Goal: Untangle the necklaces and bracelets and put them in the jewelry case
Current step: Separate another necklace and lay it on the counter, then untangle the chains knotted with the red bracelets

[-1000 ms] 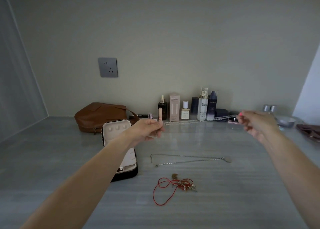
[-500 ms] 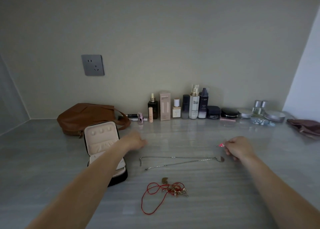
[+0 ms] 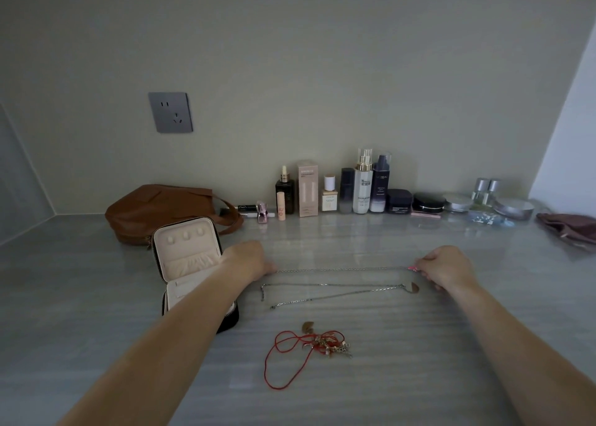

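Note:
A thin silver chain (image 3: 338, 269) is stretched straight, low over the grey counter, between my left hand (image 3: 248, 261) and my right hand (image 3: 446, 269); each hand pinches one end. Just in front of it a second silver necklace (image 3: 329, 292) with a brown pendant lies flat on the counter. Nearer to me sits a tangle of red cord and small charms (image 3: 309, 348). The jewelry case (image 3: 187, 258) stands open at the left, its cream lid upright, and my left forearm crosses over its lower half.
A brown leather bag (image 3: 161, 209) lies behind the case. A row of cosmetic bottles and jars (image 3: 361, 187) lines the back wall. A dark pouch (image 3: 571, 227) sits at the far right, and a wall socket (image 3: 170, 112) is above the bag.
Both hands have come down from chest height to the counter, bringing the stretched chain with them; it now lies just behind the other silver necklace. The view has tilted slightly.

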Tool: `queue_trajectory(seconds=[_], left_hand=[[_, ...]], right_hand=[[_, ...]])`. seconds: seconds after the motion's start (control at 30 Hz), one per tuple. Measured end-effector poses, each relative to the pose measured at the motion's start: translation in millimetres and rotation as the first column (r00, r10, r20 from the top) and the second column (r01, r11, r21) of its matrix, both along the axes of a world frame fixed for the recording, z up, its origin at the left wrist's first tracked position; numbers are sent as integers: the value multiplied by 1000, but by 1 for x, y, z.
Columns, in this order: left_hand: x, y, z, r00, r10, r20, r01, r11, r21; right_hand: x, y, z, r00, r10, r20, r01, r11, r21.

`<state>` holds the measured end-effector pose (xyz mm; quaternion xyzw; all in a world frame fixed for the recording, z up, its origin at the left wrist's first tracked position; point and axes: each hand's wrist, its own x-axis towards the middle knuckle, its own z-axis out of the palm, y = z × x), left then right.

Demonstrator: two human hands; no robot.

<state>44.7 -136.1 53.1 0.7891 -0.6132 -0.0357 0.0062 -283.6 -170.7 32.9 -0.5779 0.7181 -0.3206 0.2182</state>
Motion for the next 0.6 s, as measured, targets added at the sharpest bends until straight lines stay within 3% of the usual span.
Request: queue_trajectory(seconds=[0.13, 0.23, 0.47, 0.6], left_hand=[[1, 6, -5, 984, -167, -67, 156, 977, -147], [3, 14, -11, 952, -295, -82, 283, 950, -134], [2, 22, -11, 947, -318, -39, 309, 939, -152], [-3, 33, -4, 956, -292, -34, 278, 936, -215]], right_hand=[[0, 0, -3, 1000, 12, -20, -13, 999, -36], [1, -2, -4, 1000, 3, 3, -3, 998, -63], [12, 13, -3, 993, 63, -99, -79, 983, -168], [37, 39, 9, 934, 335, -127, -352, 925, -145]])
